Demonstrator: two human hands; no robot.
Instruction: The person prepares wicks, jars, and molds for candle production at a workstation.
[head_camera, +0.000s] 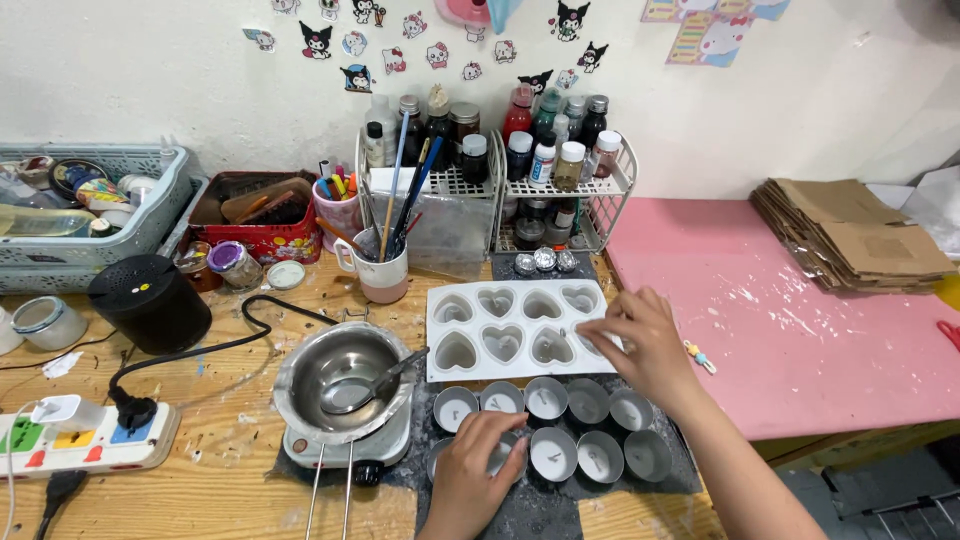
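Observation:
My left hand (472, 472) rests on a small round metal cup (508, 450) in the near row of several grey tin cups (590, 402) on a dark mat. My right hand (640, 345) reaches over the right side of a white heart-shaped silicone mould (500, 325), fingertips pinched at one of its lower right cavities; whether it holds anything small I cannot tell. A steel melting pot (340, 380) with a spoon in it sits on a small white hot plate to the left of the cups.
A pink mat (790, 330) covers the table's right side with a stack of cardboard (850, 235) on it. White racks of bottles (545, 150), a mug of brushes (382, 270), a black speaker (150, 300), a power strip (85, 440) and baskets (95, 215) line the back and left.

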